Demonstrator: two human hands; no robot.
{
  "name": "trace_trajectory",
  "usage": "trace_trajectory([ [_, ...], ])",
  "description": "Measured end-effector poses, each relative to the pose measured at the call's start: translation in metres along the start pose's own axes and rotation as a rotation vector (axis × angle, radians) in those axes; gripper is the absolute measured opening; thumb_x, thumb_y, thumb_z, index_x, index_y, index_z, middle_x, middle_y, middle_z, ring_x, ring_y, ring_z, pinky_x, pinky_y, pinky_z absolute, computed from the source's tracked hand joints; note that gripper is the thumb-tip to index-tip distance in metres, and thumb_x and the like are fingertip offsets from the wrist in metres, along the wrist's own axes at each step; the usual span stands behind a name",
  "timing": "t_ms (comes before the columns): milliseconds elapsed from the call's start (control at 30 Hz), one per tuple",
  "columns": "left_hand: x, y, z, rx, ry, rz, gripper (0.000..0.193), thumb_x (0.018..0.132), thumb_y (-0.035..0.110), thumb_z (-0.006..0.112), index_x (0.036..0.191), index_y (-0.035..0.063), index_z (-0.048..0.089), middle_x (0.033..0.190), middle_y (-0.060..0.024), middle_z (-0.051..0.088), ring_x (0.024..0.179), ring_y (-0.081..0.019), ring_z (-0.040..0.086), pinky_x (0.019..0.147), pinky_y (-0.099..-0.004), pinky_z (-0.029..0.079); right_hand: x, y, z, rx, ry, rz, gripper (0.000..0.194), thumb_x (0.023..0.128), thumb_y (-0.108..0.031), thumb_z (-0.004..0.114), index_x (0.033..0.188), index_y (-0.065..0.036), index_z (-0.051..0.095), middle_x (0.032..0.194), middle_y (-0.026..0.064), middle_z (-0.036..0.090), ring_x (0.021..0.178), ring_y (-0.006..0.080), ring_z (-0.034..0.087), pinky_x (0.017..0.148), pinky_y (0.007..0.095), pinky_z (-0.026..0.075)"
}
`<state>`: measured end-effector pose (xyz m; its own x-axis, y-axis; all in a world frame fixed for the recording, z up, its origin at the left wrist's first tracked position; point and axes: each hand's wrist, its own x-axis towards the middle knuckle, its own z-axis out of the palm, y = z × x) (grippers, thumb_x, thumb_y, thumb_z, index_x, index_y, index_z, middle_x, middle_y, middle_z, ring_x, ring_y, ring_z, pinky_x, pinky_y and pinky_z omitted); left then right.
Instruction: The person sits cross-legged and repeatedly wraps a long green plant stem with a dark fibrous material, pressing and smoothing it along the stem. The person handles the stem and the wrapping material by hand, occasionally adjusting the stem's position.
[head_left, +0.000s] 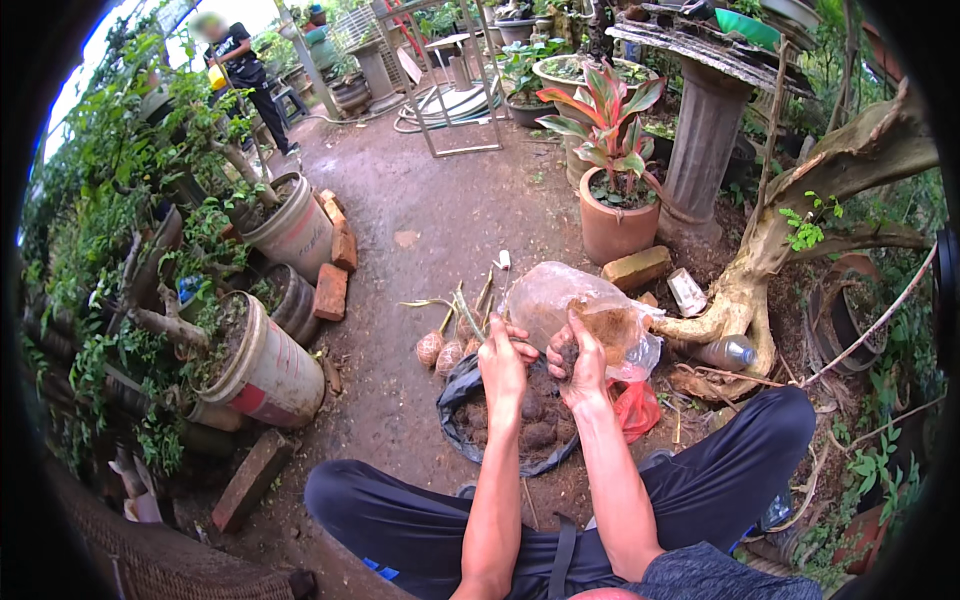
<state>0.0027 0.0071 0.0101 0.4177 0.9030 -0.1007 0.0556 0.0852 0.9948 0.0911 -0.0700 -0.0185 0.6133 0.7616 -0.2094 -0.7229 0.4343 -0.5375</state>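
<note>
My right hand (583, 369) is closed around a dark clump of soil (570, 355), its thumb raised. Beside it, my left hand (503, 375) has curled fingers; whether anything is pinched in them is hidden. A green stem (466, 313) runs up to the left hand's far side. Below both hands sits a black plastic bag (451, 431) with its rim rolled open, holding several dark round clumps (538, 435) among brown fibre. Several fibre balls wrapped in thread (430, 349), with stems, lie just beyond it. A clear plastic bag (544, 292) of brown coir fibre (607, 330) stands past my right hand.
A white spool (504, 259) lies on the dirt ground. Red bricks (330, 292) and planted buckets (281, 375) line the left. To the right are a red plastic bag (637, 411), a terracotta pot (619, 229), a plastic bottle (726, 352) and a thick tree trunk (787, 202). A person (244, 71) stands far left.
</note>
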Motion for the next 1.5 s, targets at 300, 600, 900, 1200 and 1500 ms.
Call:
trace_trajectory([
  [300, 0.005, 0.003, -0.011, -0.145, 0.123, 0.028, 0.056, 0.104, 0.043, 0.032, 0.084, -0.0016, 0.061, 0.063, -0.0074, 0.061, 0.059, -0.0145, 0.056, 0.06, -0.0294, 0.044, 0.003, 0.015, 0.005, 0.162, -0.173, 0.134, 0.035, 0.093, -0.032, 0.057, 0.115, -0.004, 0.057, 0.117, 0.0124, 0.062, 0.095, 0.0202, 0.063, 0.084, 0.0367, 0.054],
  [600, 0.01, -0.009, -0.01, -0.196, 0.12, 0.011, 0.053, 0.103, 0.041, 0.035, 0.083, -0.0008, 0.061, 0.065, -0.0066, 0.061, 0.06, -0.0139, 0.056, 0.059, -0.0283, 0.043, -0.009, 0.007, 0.031, 0.585, 0.095, 0.365, 0.023, 0.089, -0.028, 0.06, 0.095, -0.007, 0.057, 0.091, 0.0099, 0.063, 0.079, 0.0176, 0.061, 0.061, 0.026, 0.051],
  [900, 0.01, -0.015, -0.005, -0.289, 0.097, 0.041, 0.052, 0.104, 0.04, 0.035, 0.084, 0.0002, 0.06, 0.067, -0.0069, 0.062, 0.063, -0.0144, 0.058, 0.063, -0.0293, 0.044, 0.009, 0.019, -0.008, 0.309, -0.106, 0.226, 0.033, 0.095, -0.042, 0.055, 0.083, -0.012, 0.054, 0.063, -0.0007, 0.045, 0.053, 0.0112, 0.045, 0.036, 0.0181, 0.029],
  [1200, 0.006, -0.003, -0.008, -0.402, 0.042, -0.065, 0.047, 0.104, 0.039, 0.036, 0.086, 0.0015, 0.058, 0.069, -0.0076, 0.061, 0.064, -0.0151, 0.058, 0.065, -0.0296, 0.046, -0.004, 0.01, 0.027, -0.089, -0.013, 0.111, 0.044, 0.096, -0.042, 0.048, 0.115, -0.005, 0.062, 0.084, 0.0024, 0.064, 0.066, 0.0123, 0.058, 0.052, 0.0265, 0.044],
  [1500, 0.013, -0.019, -0.004, -0.294, 0.092, 0.004, 0.042, 0.103, 0.035, 0.039, 0.085, 0.0018, 0.058, 0.071, -0.0062, 0.06, 0.068, -0.0144, 0.057, 0.067, -0.0293, 0.046, -0.001, 0.019, 0.014, 0.224, 0.007, 0.213, 0.029, 0.088, -0.027, 0.052, 0.106, -0.005, 0.06, 0.073, 0.0016, 0.056, 0.057, 0.013, 0.052, 0.044, 0.0246, 0.039],
])
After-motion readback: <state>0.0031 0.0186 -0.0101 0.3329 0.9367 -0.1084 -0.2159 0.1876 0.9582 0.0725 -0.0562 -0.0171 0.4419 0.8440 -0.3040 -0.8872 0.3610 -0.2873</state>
